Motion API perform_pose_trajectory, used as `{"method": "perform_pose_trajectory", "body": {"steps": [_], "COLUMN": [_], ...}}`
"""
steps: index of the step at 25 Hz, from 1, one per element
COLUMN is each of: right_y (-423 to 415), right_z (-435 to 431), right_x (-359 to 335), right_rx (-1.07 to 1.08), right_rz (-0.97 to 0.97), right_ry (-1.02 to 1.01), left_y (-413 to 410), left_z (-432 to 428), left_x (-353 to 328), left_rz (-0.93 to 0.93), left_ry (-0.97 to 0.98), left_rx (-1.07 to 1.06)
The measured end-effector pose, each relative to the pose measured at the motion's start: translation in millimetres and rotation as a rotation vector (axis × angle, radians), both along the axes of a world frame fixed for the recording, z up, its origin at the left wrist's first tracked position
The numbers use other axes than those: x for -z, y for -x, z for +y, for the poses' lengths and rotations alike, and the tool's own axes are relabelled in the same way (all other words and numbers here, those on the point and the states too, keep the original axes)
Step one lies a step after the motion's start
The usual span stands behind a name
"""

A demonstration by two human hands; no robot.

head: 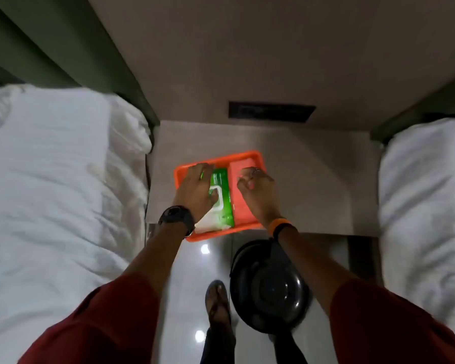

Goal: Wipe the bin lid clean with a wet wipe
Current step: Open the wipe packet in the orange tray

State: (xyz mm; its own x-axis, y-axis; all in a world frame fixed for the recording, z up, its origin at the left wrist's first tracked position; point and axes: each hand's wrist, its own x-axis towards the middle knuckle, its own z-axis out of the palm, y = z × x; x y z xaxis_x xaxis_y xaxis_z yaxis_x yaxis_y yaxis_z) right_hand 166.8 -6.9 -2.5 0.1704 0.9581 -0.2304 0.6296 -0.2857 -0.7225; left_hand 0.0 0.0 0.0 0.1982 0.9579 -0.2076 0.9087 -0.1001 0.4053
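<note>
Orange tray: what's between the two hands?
In the head view, the green wet wipe pack lies in the orange tray between the left hand and right hand.

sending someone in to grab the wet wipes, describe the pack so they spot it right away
Between the two white beds stands a pale bedside table, and on its front edge sits a bright orange tray. The wet wipe pack lies in the tray's left half under the left hand. It is the only green thing there, a flat soft pack with a white flap on top.
</note>
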Motion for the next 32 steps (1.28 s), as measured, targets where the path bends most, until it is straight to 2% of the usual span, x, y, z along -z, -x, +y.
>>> {"method": "perform_pose_trajectory", "body": {"steps": [4, 9, 16, 19, 27, 30, 32], "right_y": [34.2, 52.0, 61.1, 57.2, 75.6, 69.9, 64.6], "right_z": [-7.6, -6.7, 1.9, -3.3, -21.7, -16.1, -10.7], "right_x": [110.7, 162.7, 168.3, 164.4, 158.8, 161.6, 161.6], "right_rx": [0.035, 0.067, 0.115, 0.108, 0.277, 0.25, 0.203], "right_rz": [0.087, 0.023, 0.086, 0.106, 0.257, 0.265, 0.247], "right_ry": [0.302, 0.354, 0.441, 0.393, 0.303, 0.292, 0.302], "left_y": [15.6, 21.7, 34.0, 34.6, 28.5, 30.0, 33.4], "left_z": [0.6, 7.2, 11.4, 10.0, 19.5, 16.3, 12.7], "left_x": [108.6, 163.0, 174.0, 173.4, 170.1, 168.9, 165.6], "left_rz": [0.045, 0.051, 0.025, 0.014, 0.055, -0.041, -0.209], "left_ry": [0.23, 0.212, 0.164, 0.158, 0.176, 0.169, 0.186], "left_rx": [0.1, 0.117, 0.174, 0.172, 0.167, 0.134, 0.054]}}
